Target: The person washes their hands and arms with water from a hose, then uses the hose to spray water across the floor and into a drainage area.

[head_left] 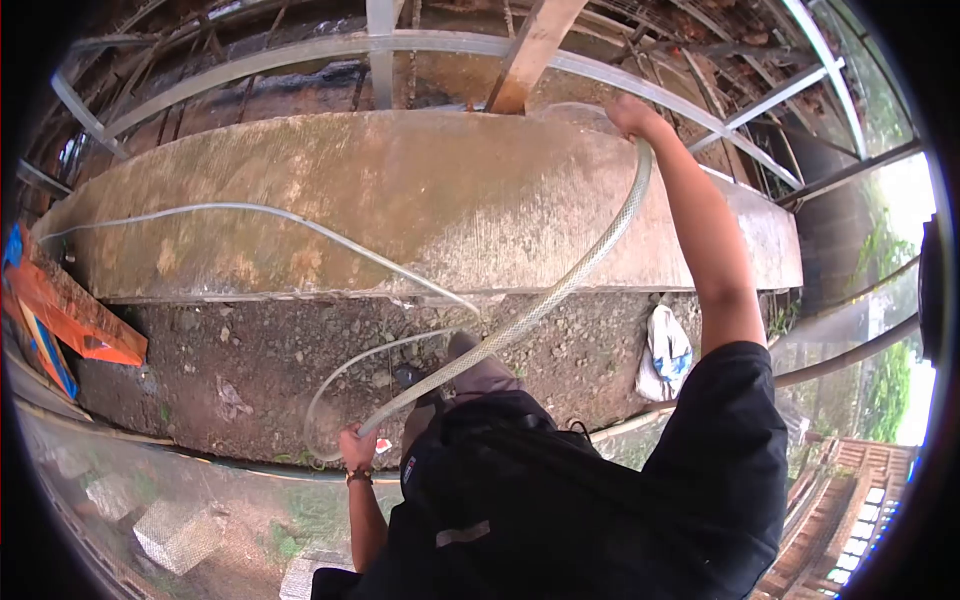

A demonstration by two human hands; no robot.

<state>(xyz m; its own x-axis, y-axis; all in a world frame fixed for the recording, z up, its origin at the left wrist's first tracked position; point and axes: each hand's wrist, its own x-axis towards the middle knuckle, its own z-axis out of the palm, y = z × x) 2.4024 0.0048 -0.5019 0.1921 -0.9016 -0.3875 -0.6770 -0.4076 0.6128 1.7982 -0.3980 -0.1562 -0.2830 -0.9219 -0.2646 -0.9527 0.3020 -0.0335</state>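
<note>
A pale, braided hose (545, 303) runs in a curve from my left hand to my right hand, across the front of my body. My left hand (357, 447), low and near my hip, is closed round the hose. Stretched out at the upper right, my right hand (632, 117) grips the hose over the far side of the concrete ledge (400, 190). Beyond my left hand the hose loops on the ground, and a length of it lies along the ledge toward the far left.
Metal bars (380, 50) and a wooden post (535, 50) stand behind the ledge. An orange object (85, 315) leans at the left. A white and blue sack (665, 355) lies on the stony ground (270, 350). Concrete blocks (178, 535) are at the lower left.
</note>
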